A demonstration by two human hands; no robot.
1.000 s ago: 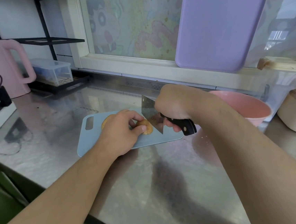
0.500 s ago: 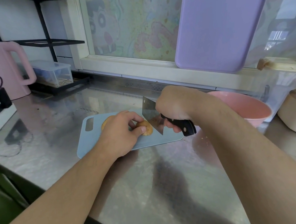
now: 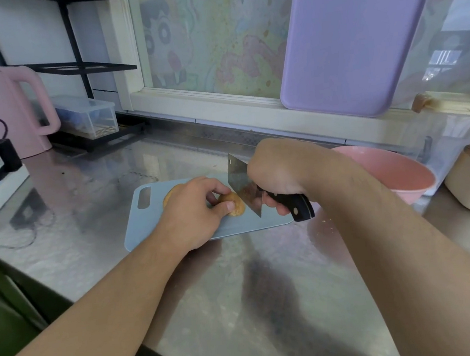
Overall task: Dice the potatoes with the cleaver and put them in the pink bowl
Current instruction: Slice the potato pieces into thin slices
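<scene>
On the shiny steel desk (image 3: 239, 292) lay a pale blue plastic cutting board (image 3: 176, 235). The left hand (image 3: 194, 210) curled over a small tan potato (image 3: 235, 205) on the board, thumb and fingertips pinching it in place; another potato piece (image 3: 169, 195) showed behind the knuckles. The right hand (image 3: 279, 170) gripped the black riveted handle of a steel cleaver (image 3: 243, 187), its blade standing just right of the held potato, edge down toward the board. The round pink bowl (image 3: 400, 173) sat beyond the right forearm, near the board.

No readable text, labels, brands or numbers anywhere.
</scene>
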